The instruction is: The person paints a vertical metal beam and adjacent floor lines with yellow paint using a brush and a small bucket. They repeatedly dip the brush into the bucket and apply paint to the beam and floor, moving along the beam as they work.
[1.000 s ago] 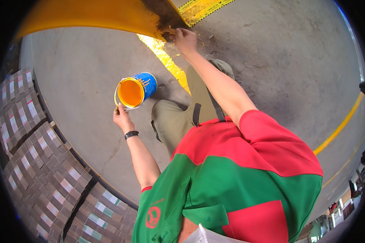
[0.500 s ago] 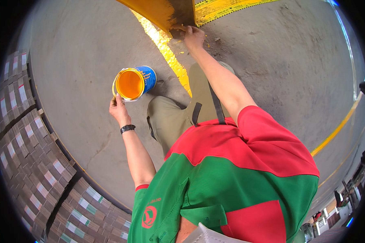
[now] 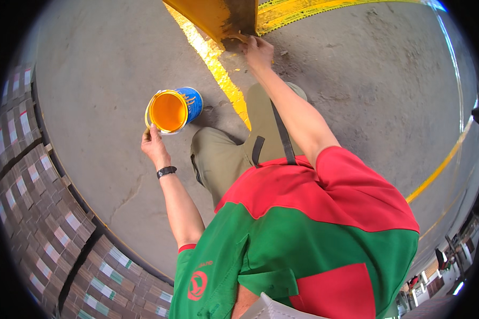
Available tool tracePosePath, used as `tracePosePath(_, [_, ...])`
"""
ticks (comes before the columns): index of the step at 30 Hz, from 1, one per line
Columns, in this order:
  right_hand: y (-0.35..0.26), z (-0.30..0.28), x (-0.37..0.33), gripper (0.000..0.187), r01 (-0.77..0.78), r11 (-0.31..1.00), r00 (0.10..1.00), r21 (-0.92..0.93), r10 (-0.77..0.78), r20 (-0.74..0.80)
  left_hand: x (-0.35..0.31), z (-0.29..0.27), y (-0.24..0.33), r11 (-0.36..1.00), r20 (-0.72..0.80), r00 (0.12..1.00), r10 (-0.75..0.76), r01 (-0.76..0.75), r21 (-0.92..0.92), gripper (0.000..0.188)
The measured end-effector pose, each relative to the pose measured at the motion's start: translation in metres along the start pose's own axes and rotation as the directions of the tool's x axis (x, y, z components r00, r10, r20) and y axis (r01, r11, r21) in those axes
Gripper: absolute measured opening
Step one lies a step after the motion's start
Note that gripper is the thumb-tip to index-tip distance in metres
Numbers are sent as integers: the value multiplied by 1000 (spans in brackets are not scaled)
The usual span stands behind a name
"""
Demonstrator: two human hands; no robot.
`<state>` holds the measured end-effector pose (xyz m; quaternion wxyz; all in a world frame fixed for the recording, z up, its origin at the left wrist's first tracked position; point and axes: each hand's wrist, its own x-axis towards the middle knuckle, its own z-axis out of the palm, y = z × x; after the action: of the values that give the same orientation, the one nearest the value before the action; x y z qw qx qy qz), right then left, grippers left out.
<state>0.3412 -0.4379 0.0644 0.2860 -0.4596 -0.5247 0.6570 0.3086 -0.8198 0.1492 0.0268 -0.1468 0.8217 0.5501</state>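
Note:
A round blue paint can with yellow-orange paint inside stands tilted or lies leaning on the floor, its mouth facing me. My left hand is closed at the near-left edge of the can, fingers on its rim or wire handle. Ahead, my right hand is closed around what looks like a paintbrush, mostly hidden by the fingers. Its end touches the foot of a yellow metal upright. Dark, unevenly coated metal shows on the side by that hand.
A worn yellow line runs across the concrete floor between can and right hand. Stacks of flat brown cardboard stand at left. Yellow-and-black tape edges a yellow beam behind the upright. My bent knees are close to the can.
The view has turned slightly. My right hand has shifted a little at the foot of the upright, while my left hand stays at the can's rim.

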Motion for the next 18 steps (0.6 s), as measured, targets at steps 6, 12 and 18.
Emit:
tracePosePath(6, [9,-3,-1,28,55,952,998,-302,-48,32,1,0,6,999,38,999,-9,7,54,25])
tracePosePath(12, [3,3,2,29,16,994,998,-112,-9,68,-6,12,15,998,24,1000,13,-11,-64,23])
tracePosePath(18, [-6,-14,-5,28,105,911,994,-398,-97,41,-3,26,27,977,91,996,-3,22,-214,23])
